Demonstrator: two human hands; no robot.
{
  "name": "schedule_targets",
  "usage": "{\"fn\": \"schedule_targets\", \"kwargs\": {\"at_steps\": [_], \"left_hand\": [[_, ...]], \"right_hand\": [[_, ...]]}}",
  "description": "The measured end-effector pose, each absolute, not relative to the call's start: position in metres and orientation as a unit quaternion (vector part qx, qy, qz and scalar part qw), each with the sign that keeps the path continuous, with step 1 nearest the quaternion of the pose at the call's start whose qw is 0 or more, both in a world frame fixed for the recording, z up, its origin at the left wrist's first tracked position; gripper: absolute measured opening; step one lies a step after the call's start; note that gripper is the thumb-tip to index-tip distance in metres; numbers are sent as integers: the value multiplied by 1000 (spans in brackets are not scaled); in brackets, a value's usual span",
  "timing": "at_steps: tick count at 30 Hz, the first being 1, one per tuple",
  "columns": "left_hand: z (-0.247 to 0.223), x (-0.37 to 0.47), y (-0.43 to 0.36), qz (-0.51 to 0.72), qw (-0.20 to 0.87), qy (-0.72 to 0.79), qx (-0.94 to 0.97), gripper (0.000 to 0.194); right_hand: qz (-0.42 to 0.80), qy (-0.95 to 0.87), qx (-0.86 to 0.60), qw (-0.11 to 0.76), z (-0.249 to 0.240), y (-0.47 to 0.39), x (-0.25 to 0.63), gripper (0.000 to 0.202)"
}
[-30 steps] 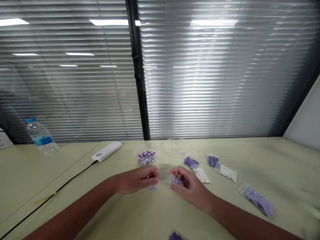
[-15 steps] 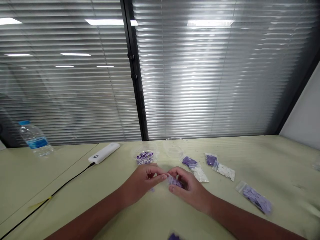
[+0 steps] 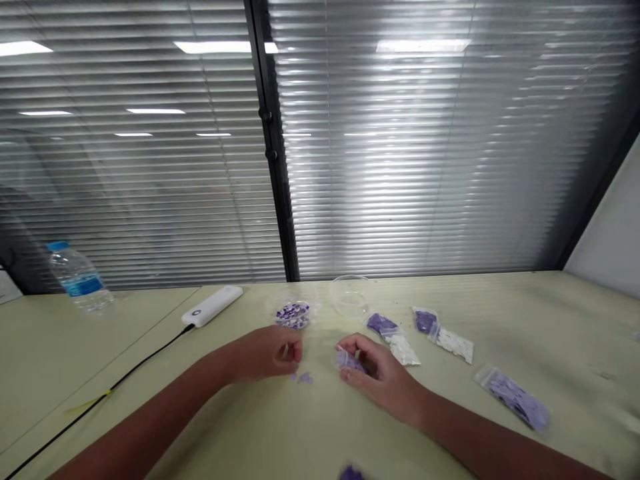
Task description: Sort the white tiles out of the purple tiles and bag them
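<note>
Here, my right hand (image 3: 377,370) pinching a bag of lilac pieces (image 3: 350,360), my left (image 3: 280,352) curled beside it — contents unclear — pale table (image 3: 310,427) beneath both, blinds (image 3: 400,167) beyond.

The bottle (image 3: 83,279) seemingly stands left of the power bank (image 3: 213,306), before the blinds (image 3: 150,167).

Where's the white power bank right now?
Head view, left of centre: the white power bank lies on the table between the water bottle and the tub of purple pieces.
</note>
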State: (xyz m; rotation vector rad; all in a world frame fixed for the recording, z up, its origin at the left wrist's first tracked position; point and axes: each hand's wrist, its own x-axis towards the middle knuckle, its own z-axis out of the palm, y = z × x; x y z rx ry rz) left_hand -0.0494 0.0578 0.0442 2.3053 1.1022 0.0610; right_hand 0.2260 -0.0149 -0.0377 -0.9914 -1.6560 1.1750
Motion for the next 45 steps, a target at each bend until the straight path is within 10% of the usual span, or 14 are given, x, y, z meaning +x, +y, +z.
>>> {"fn": "schedule_targets", "kwargs": {"at_steps": [45], "left_hand": [[34,-38,48,-42,328,373,867,11]], "right_hand": [[451,-678,-400,420,-44,-13,224,35]]}}
